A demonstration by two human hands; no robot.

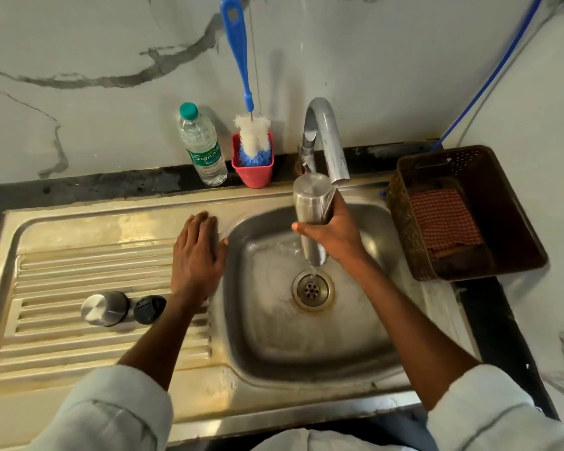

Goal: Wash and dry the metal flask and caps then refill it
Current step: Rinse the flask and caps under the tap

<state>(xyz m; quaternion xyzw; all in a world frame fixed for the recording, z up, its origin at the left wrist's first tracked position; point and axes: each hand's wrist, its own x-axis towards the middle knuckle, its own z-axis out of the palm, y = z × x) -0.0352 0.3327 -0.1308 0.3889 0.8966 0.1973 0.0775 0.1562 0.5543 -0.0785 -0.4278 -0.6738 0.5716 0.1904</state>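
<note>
Draining rinse water, the right hand (pixel 334 234) has its grip wrapped round the inverted metal flask (pixel 311 216) over the sink (pixel 264 336) drain; the left hand (pixel 197 255) rests flat, grip loose. Both caps (pixel 105 308) wait unwashed-looking on the drainboard. Next probably calls for the bottle brush (pixel 253 138).

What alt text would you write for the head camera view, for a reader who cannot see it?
A person's right hand holds a metal flask upside down over the sink basin, draining water near the drain. The left hand rests flat on the drainboard, beside a metal cap and a black cap.
</note>
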